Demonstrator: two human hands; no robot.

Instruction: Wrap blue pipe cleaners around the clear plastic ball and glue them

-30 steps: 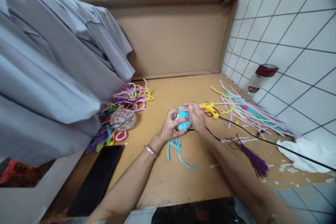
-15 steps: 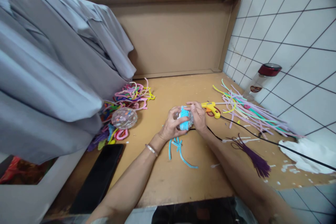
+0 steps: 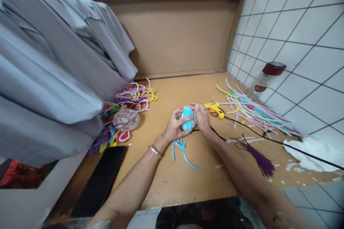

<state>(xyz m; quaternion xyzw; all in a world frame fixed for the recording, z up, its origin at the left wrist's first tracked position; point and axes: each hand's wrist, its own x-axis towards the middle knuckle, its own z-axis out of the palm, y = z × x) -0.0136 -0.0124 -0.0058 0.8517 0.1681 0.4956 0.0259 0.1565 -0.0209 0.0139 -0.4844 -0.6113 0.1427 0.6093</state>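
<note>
Between my hands is a clear, faceted round object (image 3: 194, 123) with a band of light-blue pipe cleaners (image 3: 187, 118) across it. My left hand (image 3: 174, 125) grips it from the left, thumb lying over the blue band. On its right side, my right hand (image 3: 201, 116) presses with bent fingers; its fingertips are partly hidden. Loose blue pipe cleaners (image 3: 182, 146) lie on the table just below my hands. A yellow hot glue gun (image 3: 216, 109) rests right beside my right hand.
At left, a second clear round object (image 3: 126, 120) sits by tangled colourful pipe cleaners (image 3: 137, 96) and a black phone (image 3: 100, 182). Straight pipe cleaners (image 3: 258, 111), a bottle (image 3: 262, 82), a purple tassel (image 3: 258, 159), white tissue (image 3: 309, 154) and a black cord (image 3: 255, 130) are at right.
The view has shifted slightly. Both hands stay around the clear object, which appears turned a little, with more of its right side showing.
</note>
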